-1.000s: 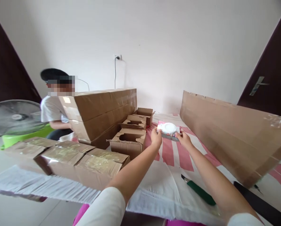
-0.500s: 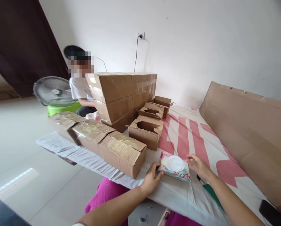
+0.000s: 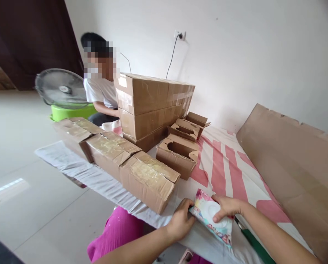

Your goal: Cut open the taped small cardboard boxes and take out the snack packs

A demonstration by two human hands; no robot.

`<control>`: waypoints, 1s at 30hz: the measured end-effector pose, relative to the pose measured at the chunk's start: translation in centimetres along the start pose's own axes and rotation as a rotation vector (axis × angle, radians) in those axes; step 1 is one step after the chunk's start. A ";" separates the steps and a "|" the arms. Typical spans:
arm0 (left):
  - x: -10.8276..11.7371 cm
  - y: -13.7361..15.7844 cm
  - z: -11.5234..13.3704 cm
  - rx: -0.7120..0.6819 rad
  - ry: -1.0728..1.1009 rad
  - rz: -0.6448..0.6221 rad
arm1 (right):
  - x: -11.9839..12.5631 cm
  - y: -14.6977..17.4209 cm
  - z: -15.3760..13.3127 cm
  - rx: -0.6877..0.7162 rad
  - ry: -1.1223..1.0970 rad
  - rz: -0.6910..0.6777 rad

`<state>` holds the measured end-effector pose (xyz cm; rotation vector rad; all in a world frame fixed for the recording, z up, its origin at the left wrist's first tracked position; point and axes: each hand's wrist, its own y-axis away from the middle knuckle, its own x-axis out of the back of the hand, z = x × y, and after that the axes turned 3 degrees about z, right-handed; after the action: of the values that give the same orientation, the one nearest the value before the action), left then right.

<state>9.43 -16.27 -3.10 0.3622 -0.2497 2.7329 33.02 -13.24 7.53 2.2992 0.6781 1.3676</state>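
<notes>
A pack of wet wipes (image 3: 212,227), colourful with a white oval lid, is at the near edge of the cloth-covered table. My left hand (image 3: 182,219) pinches its left end between thumb and curled fingers. Across its top, my right hand (image 3: 226,208) grips the pack, thumb over the lid and fingers on the far side. The pack is tilted. Just right of it, partly under my right forearm, lies a green-handled tool (image 3: 254,244) with a dark tip; its kind is unclear.
Taped cardboard boxes (image 3: 147,176) line the left edge. Beyond stand open cartons (image 3: 176,161) and a stack of boxes (image 3: 150,97). A large cardboard sheet (image 3: 290,157) leans at right. Another person (image 3: 100,91) sits behind the stack, near a fan (image 3: 62,90) and green tub (image 3: 73,112).
My right hand has moved from beside the pack onto its top and closed on it. The pack has turned and tilted. The camera view has shifted slightly.
</notes>
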 end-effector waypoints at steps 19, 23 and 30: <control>0.4 0.4 -0.3 0.077 0.242 -0.036 | 13.8 -3.3 -10.8 0.123 0.099 1.025; 0.3 0.3 -0.3 0.068 0.241 -0.021 | 11.4 -10.0 -17.0 0.210 0.256 0.810; 0.6 0.1 -0.6 0.039 0.274 -0.048 | 8.8 -15.7 -17.2 0.385 0.118 0.490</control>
<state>8.74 -16.07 -3.57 0.0020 -0.1123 2.7027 18.12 5.93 12.99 2.8427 0.4566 1.7186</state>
